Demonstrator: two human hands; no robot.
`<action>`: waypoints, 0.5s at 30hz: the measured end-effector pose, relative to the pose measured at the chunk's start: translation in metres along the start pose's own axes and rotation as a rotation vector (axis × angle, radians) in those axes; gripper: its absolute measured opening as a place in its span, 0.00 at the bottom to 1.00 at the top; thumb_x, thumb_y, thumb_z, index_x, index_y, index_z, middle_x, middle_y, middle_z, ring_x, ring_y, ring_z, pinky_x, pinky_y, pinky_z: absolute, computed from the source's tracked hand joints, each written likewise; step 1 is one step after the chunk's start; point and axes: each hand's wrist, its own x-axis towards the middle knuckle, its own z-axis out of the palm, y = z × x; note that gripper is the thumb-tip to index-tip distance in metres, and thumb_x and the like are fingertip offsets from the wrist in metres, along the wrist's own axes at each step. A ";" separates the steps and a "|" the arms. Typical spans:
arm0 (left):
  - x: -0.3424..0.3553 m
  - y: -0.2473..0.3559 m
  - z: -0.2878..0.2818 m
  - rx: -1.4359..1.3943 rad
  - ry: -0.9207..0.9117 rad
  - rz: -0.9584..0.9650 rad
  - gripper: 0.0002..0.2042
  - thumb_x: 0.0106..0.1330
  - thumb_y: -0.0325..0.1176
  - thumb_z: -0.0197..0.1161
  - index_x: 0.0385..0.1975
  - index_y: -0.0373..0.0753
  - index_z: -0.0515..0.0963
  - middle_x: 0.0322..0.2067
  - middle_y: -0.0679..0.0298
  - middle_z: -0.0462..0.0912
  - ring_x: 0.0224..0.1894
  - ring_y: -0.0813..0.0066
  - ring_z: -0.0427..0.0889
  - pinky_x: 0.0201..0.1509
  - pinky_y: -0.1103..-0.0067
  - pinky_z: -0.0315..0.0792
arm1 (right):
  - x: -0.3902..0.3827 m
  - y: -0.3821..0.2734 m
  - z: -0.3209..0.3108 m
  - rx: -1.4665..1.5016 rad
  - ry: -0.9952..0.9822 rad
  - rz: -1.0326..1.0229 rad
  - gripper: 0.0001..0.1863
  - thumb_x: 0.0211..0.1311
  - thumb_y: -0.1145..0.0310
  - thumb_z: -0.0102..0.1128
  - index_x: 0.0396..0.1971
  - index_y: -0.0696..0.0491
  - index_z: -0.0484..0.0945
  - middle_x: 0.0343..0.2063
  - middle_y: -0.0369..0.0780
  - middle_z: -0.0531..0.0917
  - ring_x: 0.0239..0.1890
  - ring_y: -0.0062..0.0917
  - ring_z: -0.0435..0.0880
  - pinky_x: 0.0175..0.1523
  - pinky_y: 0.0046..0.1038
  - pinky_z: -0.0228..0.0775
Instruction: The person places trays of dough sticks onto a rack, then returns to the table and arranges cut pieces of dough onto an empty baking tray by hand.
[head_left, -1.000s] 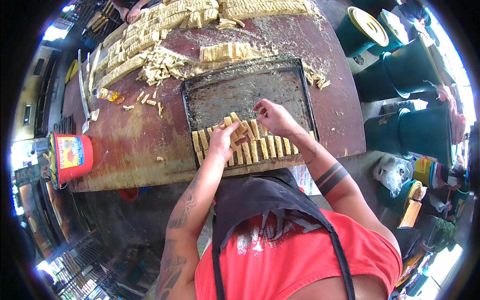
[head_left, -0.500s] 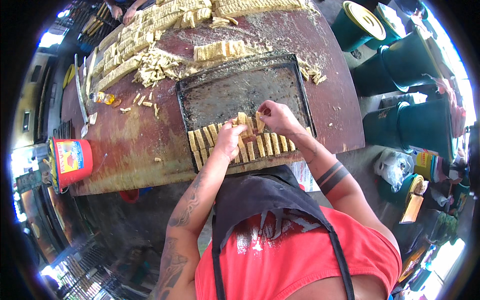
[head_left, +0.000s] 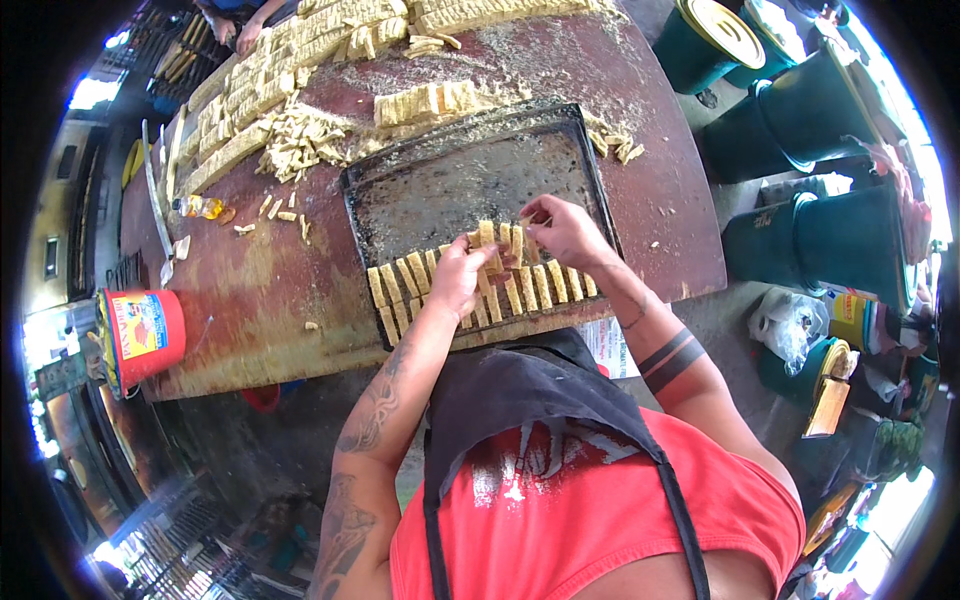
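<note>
A dark, worn baking tray (head_left: 455, 190) lies at the table's near edge. Along its near side pale yellow bread sticks (head_left: 540, 287) lie in two rows, side by side. Over those rows my left hand (head_left: 460, 278) is closed around a small bunch of bread sticks (head_left: 488, 236), thumb across them. Just right of it, my right hand (head_left: 565, 232) has thumb and forefinger pinched on a single bread stick (head_left: 531, 245), partly hidden by the fingers. The tray's far part is bare, stained metal.
The reddish-brown table (head_left: 250, 320) carries long blocks of cut sticks (head_left: 300, 60), a loose heap (head_left: 300, 140), and a small bottle (head_left: 200, 208). A red bucket (head_left: 150, 335) stands at left, green bins (head_left: 840, 245) at right. Another person's hands (head_left: 245, 35) work at far left.
My right hand has shifted slightly right and up from the bunch, with a bread stick in its fingers. My left hand keeps its grip. The whole view has shifted a little.
</note>
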 end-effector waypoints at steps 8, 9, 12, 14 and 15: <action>0.011 0.001 0.016 -0.125 -0.087 0.028 0.14 0.80 0.27 0.52 0.61 0.36 0.70 0.55 0.51 0.83 0.53 0.52 0.88 0.51 0.60 0.87 | 0.001 -0.016 -0.002 0.173 -0.031 -0.032 0.16 0.66 0.65 0.70 0.51 0.55 0.85 0.43 0.43 0.89 0.45 0.30 0.88 0.51 0.32 0.81; 0.011 0.002 0.021 -0.078 -0.057 0.038 0.14 0.79 0.27 0.53 0.61 0.36 0.70 0.55 0.51 0.84 0.52 0.52 0.89 0.50 0.61 0.88 | 0.001 -0.015 -0.003 0.173 -0.028 -0.030 0.16 0.66 0.65 0.70 0.51 0.55 0.85 0.43 0.43 0.89 0.45 0.30 0.88 0.51 0.32 0.81; 0.018 0.002 0.021 0.010 -0.026 -0.008 0.13 0.78 0.26 0.55 0.60 0.36 0.71 0.54 0.52 0.84 0.50 0.53 0.90 0.47 0.62 0.88 | 0.007 -0.003 -0.011 0.118 0.098 -0.034 0.19 0.67 0.67 0.69 0.56 0.55 0.82 0.42 0.43 0.89 0.43 0.26 0.88 0.50 0.30 0.81; 0.018 0.004 0.018 -0.021 0.000 -0.045 0.14 0.78 0.25 0.54 0.60 0.35 0.71 0.53 0.52 0.84 0.49 0.54 0.90 0.48 0.62 0.88 | 0.005 -0.002 -0.022 -0.024 0.029 -0.022 0.19 0.65 0.68 0.68 0.54 0.55 0.81 0.42 0.45 0.89 0.44 0.32 0.88 0.52 0.33 0.81; 0.019 0.005 0.016 -0.020 0.000 -0.046 0.14 0.78 0.25 0.54 0.60 0.35 0.71 0.53 0.52 0.84 0.49 0.54 0.90 0.48 0.62 0.88 | 0.005 -0.001 -0.025 -0.156 -0.016 -0.072 0.19 0.65 0.67 0.68 0.54 0.55 0.81 0.42 0.46 0.88 0.45 0.35 0.89 0.52 0.35 0.81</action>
